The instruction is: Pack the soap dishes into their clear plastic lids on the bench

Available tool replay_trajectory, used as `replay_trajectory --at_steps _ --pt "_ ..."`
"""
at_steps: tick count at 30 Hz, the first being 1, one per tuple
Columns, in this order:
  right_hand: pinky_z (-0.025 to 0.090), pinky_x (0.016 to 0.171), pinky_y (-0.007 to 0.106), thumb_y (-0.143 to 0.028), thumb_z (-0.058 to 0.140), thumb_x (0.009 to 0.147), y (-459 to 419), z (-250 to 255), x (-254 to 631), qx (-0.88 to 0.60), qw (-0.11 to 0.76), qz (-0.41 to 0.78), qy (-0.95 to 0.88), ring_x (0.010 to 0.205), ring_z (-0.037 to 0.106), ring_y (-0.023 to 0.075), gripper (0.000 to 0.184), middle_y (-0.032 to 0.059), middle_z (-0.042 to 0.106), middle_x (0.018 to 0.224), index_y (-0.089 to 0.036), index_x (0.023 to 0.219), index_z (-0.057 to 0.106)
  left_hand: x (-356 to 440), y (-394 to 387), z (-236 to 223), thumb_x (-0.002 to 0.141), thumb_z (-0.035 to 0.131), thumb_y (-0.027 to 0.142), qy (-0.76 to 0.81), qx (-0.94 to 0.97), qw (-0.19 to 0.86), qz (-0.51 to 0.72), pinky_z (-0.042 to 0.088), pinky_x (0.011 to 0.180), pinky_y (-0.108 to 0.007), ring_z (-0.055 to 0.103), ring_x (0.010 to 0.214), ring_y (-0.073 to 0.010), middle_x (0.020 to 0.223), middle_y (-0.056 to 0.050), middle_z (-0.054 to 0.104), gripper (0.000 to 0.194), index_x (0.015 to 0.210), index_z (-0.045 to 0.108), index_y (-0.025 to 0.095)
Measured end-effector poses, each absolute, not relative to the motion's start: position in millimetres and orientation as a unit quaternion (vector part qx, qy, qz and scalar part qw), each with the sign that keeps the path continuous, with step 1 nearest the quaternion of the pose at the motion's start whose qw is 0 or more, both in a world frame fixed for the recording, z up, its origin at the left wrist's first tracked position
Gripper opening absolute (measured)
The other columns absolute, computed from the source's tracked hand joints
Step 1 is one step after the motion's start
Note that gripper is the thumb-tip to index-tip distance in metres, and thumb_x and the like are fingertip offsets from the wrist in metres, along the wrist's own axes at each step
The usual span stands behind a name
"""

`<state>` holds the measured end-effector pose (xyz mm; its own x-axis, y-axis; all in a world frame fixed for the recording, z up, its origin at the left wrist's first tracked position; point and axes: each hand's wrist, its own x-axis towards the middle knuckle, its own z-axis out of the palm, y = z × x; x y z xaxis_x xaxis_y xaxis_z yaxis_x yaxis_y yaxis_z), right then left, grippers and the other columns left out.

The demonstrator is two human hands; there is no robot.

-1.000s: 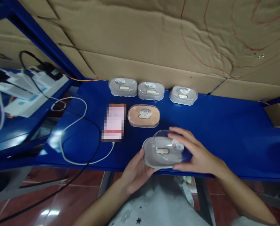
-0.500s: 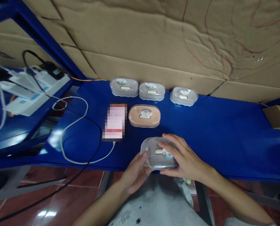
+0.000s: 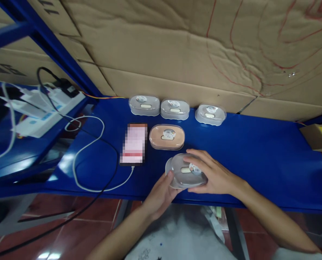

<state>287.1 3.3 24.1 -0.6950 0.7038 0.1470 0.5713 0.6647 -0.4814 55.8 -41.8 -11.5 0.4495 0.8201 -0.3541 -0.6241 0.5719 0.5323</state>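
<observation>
A grey oval soap box (image 3: 184,175) with a clear lid sits at the near edge of the blue shelf (image 3: 258,151). My right hand (image 3: 213,175) lies over the lid, fingers curled around its right side. My left hand (image 3: 161,195) grips the box's lower left rim with thumb and fingers. The lid looks seated on the base. A peach soap box (image 3: 166,137) stands just behind it.
Three grey lidded soap boxes (image 3: 174,109) line the cardboard wall at the back. A phone (image 3: 134,143) with a white charging cable (image 3: 87,148) lies to the left. A power strip (image 3: 41,112) with plugs sits on the left shelf. A cardboard box (image 3: 316,135) is at far right.
The clear lid, held tilted and offset to the right a second ago, has been brought down over the grey base. Both hands have closed in around the box.
</observation>
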Motion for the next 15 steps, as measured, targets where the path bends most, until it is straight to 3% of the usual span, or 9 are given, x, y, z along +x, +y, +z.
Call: replay_trajectory --at_steps 3,5,9,12,15 --pt "0.048 0.121 0.057 -0.052 0.080 0.091 22 26 305 -0.382 0.171 0.195 -0.887 0.154 0.043 0.0375 0.090 0.0182 0.040 0.167 -0.028 0.165 0.034 53 -38 -11 0.102 0.062 0.059 0.282 0.240 0.817 0.442 0.040 0.125 -0.062 0.049 0.152 -0.0384 0.158 -0.015 0.059 0.061 0.154 0.056 0.026" --pt "0.047 0.121 0.060 -0.052 0.080 0.091 35 24 321 -0.410 0.189 0.171 -0.876 0.153 0.043 0.0392 0.090 0.0178 0.041 0.166 -0.030 0.165 0.034 47 -37 -10 0.104 0.062 0.051 0.333 0.355 0.747 0.452 0.040 0.126 -0.062 0.049 0.153 -0.0360 0.166 -0.013 0.051 0.060 0.159 0.048 0.033" --pt "0.045 0.121 0.063 -0.053 0.081 0.089 57 14 347 -0.446 0.201 0.131 -0.862 0.151 0.046 0.0418 0.091 0.0158 0.043 0.165 -0.033 0.165 0.035 32 -29 0 0.105 0.063 0.032 0.456 0.644 0.436 0.431 0.036 0.130 -0.056 0.040 0.158 -0.0307 0.173 -0.008 0.037 0.064 0.163 0.038 0.040" --pt "0.046 0.119 0.063 -0.056 0.080 0.089 65 5 352 -0.462 0.186 0.104 -0.861 0.149 0.047 0.0423 0.090 0.0151 0.044 0.165 -0.033 0.165 0.036 30 -16 7 0.105 0.060 0.027 0.462 0.770 0.237 0.371 0.035 0.131 -0.055 0.033 0.162 -0.0312 0.175 -0.013 0.031 0.068 0.166 0.031 0.033" --pt "0.047 0.119 0.062 -0.059 0.077 0.091 69 2 349 -0.468 0.170 0.094 -0.862 0.149 0.048 0.0413 0.089 0.0148 0.043 0.166 -0.033 0.165 0.036 37 0 9 0.106 0.059 0.031 0.463 0.823 0.111 0.308 0.033 0.130 -0.059 0.026 0.165 -0.0363 0.175 -0.019 0.031 0.069 0.168 0.029 0.024"
